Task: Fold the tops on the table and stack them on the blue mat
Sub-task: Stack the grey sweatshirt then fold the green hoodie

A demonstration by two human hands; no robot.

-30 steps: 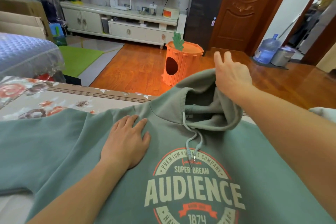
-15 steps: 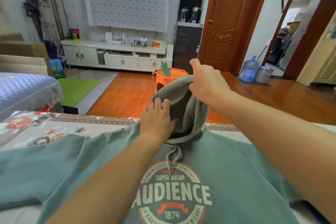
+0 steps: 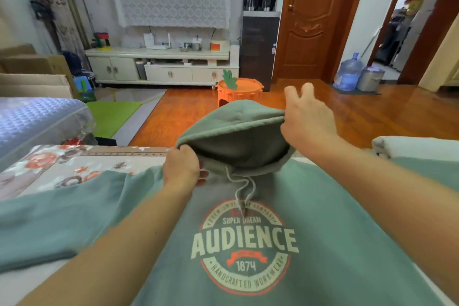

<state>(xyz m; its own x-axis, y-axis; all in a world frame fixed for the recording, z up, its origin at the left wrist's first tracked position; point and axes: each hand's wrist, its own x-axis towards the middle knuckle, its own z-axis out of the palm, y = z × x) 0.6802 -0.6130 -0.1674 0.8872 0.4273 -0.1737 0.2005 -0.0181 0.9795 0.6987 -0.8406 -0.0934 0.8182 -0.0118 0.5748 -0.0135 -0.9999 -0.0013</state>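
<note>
A sage-green hoodie (image 3: 323, 243) with a round "AUDIENCE 1874" print lies face up across the table, its sleeves spread to both sides. Its hood (image 3: 236, 129) is lifted off the table and stretched open between my hands. My left hand (image 3: 182, 169) pinches the hood's left edge near the collar. My right hand (image 3: 308, 119) grips the hood's right edge, with two fingers sticking up. The drawstrings (image 3: 244, 189) hang onto the chest. No blue mat is in view.
The table carries a floral cloth (image 3: 49, 169), visible at the far left. A white folded item (image 3: 417, 146) lies at the right edge. Beyond the table stand an orange carrot-shaped stool (image 3: 239, 89), a white cabinet (image 3: 161, 67) and a blue-covered piece of furniture (image 3: 37, 119).
My left hand left the hoodie's chest and took the hood's left edge. My right hand shifted to the right edge, and the hood now spreads wide between them.
</note>
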